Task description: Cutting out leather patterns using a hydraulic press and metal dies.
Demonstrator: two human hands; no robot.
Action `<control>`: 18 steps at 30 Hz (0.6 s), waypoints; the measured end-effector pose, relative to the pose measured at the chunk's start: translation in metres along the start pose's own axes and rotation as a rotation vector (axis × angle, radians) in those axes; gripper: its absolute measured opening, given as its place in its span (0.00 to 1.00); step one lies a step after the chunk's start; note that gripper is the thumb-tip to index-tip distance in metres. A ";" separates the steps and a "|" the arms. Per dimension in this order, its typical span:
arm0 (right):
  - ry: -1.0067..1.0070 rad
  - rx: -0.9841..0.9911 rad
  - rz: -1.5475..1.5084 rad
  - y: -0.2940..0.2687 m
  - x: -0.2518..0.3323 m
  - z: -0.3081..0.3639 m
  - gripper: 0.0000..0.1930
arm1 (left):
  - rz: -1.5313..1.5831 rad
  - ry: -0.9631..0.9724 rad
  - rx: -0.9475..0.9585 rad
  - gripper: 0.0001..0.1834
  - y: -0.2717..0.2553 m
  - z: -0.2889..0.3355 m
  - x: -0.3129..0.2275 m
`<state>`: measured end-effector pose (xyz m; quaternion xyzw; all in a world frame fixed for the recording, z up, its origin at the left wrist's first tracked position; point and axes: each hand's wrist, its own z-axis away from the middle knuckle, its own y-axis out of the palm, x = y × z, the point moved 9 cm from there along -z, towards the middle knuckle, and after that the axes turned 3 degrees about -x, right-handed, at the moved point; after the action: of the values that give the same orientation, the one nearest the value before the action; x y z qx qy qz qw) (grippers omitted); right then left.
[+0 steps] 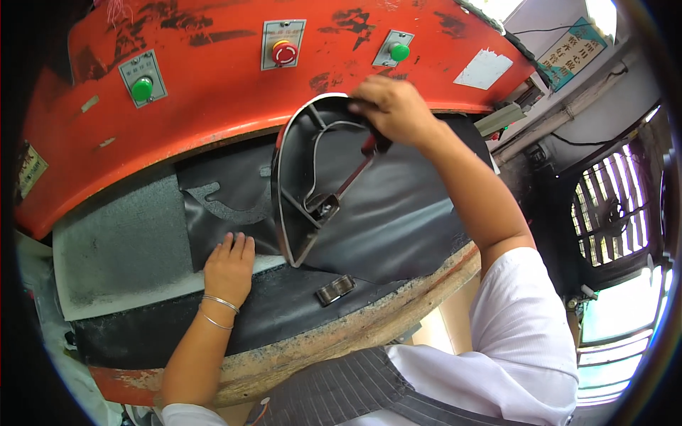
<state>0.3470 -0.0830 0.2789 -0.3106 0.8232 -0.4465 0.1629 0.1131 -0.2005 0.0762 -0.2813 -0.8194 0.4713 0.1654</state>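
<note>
My right hand (399, 110) is closed on the upper right edge of a large curved steel cutting die (279, 186), which is tilted up over the work surface. Its thin metal band has inner braces and a small bracket. Beneath it spreads a smooth black sheet (398, 227), perhaps leather or synthetic. My left hand (229, 268) lies flat with fingers stretched out on the sheet's left part, below a cut-out opening (229, 210) that shows the grey pad. A small metal die (335, 290) rests near the front edge, touched by neither hand.
A red machine beam (213, 57) spans the back, carrying two green buttons (142, 89) (399, 52) and a red stop button (284, 52). A worn grey cutting pad (121, 234) lies at left. The table's front edge (355, 326) is rough. A barred window (611, 206) stands at right.
</note>
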 end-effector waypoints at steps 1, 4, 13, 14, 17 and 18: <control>0.062 0.057 -0.006 0.009 -0.009 0.014 0.10 | -0.018 -0.002 0.006 0.17 -0.001 0.004 -0.003; 0.321 0.105 -0.144 0.031 -0.036 0.050 0.09 | -0.047 -0.040 0.030 0.16 -0.011 0.011 -0.013; 0.629 0.356 -0.265 0.149 -0.049 0.070 0.11 | -0.027 -0.049 0.042 0.14 -0.045 0.021 -0.025; 0.619 0.350 -0.236 0.155 -0.049 0.065 0.11 | 0.126 -0.162 0.038 0.13 -0.049 0.018 -0.013; 0.590 0.341 -0.225 0.175 -0.046 0.047 0.11 | 0.371 -0.412 -0.044 0.14 -0.052 0.003 0.027; 0.584 0.343 -0.200 0.180 -0.046 0.045 0.11 | 0.332 -0.506 -0.111 0.15 -0.049 -0.002 0.043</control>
<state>0.3402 -0.0075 0.1033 -0.2172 0.7136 -0.6619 -0.0740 0.0649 -0.1925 0.1200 -0.2937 -0.8018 0.5017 -0.1386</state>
